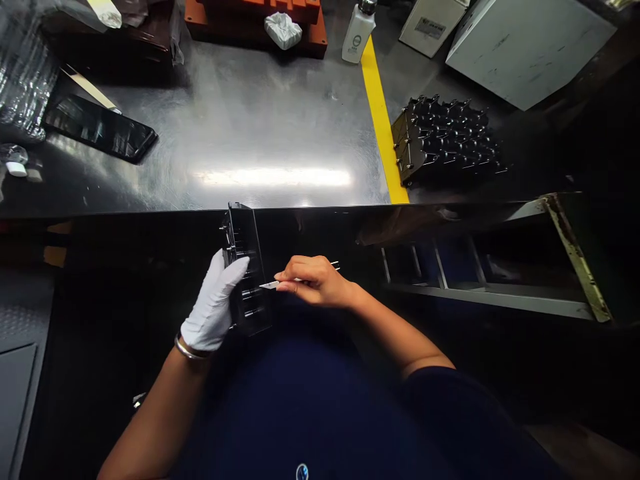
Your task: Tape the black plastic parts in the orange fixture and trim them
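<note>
My left hand [213,307], in a white glove, is closed round a black moulded part [253,293] just off the bench's front edge. Its long side runs roughly away from me, and small pins and shiny rod-like features show along it. My bare right hand [315,280] pinches a slim knife [269,285] with a pale, pointed, blade-like tip. That tip points left at the part's right side; I cannot tell whether it touches. Two thin ends stick out behind the fingers. On the bench at the right stands a stack of similar black parts [445,140].
The metal bench [280,120] carries a yellow tape stripe [380,113], a phone [100,127], a white bottle [359,33] and an orange fixture [255,30] with crumpled white material [283,31]. Boxes [530,47] stand back right; a metal frame [495,297] lies below the bench edge.
</note>
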`<state>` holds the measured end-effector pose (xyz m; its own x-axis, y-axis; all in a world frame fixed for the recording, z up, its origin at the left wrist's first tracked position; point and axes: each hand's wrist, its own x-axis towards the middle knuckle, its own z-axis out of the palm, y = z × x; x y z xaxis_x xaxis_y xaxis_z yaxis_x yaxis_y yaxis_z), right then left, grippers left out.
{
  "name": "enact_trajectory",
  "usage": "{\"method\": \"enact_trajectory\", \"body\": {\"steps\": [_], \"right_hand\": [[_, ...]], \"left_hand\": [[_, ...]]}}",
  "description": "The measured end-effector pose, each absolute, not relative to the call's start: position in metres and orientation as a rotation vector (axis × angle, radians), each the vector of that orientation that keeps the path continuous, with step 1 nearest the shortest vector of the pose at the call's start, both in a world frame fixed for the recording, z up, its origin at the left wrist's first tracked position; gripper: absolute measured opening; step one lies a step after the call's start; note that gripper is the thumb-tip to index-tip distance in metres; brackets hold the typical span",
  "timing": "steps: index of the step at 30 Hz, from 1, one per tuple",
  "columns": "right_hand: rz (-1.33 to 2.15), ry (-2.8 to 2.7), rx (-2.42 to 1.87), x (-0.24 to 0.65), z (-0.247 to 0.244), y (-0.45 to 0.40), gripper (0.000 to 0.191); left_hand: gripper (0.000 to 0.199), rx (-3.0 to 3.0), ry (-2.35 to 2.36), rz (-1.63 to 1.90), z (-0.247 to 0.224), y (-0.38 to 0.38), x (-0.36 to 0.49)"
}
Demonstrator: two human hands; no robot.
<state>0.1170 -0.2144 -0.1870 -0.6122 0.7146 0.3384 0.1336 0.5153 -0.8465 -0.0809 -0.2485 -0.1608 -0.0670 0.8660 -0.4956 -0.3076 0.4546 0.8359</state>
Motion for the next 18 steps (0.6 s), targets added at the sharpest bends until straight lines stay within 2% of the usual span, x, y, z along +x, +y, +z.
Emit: {"method": "enact_trajectory", "body": {"steps": [12,14,18], "right_hand": [[1.037,-2.078,-0.702,0.104,-0.184,-0.194,0.025],[1.008,-2.011,-0.762,0.105,-0.189,-0.184,0.026],[0.921,-1.857,-1.063,0.120,-0.204,-0.153,0.030]], "left_hand": [[0.038,0.656,1.319,0.943,-0.145,-0.244,-0.092],[0.042,0.687,1.306,0.884,-0.145,-0.246,-0.094],[0.065,0.820,1.185,0.662,-0.147,-0.255,-0.099]]}}
